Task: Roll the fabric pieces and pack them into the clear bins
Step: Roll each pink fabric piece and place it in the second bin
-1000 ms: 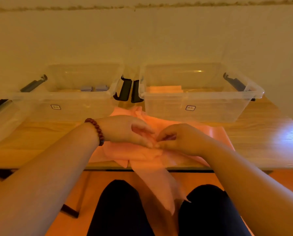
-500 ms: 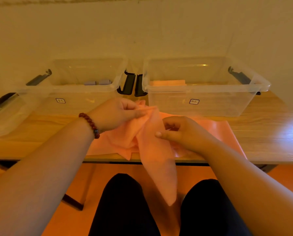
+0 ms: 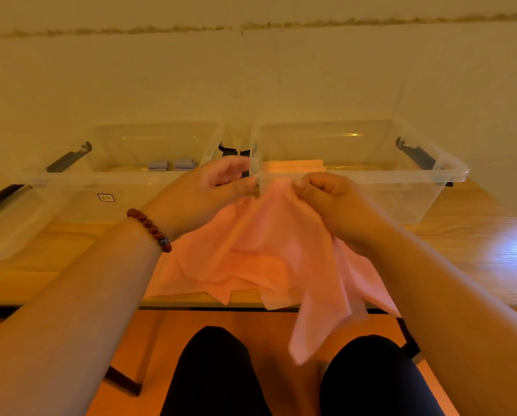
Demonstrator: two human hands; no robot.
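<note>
Left hand point(image 3: 197, 193), right hand point(image 3: 335, 205) both pinch pink fabric point(image 3: 266, 250) top edge, fingers curled. Cloth drapes past table point(image 3: 476, 250) edge. Left bin point(image 3: 71, 205) at 11 o'clock, right bin point(image 3: 431, 202) at 1.

A plain indoor room, home or small workroom, I cannot tell which: a wooden table point(image 3: 476, 235) against a bare pale wall point(image 3: 251, 79), carrying clear storage bins point(image 3: 371, 177)

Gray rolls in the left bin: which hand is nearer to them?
Left. The left hand sits just right of the gray rolls, in front of the left bin; the right hand is farther right, before the right bin.
</note>
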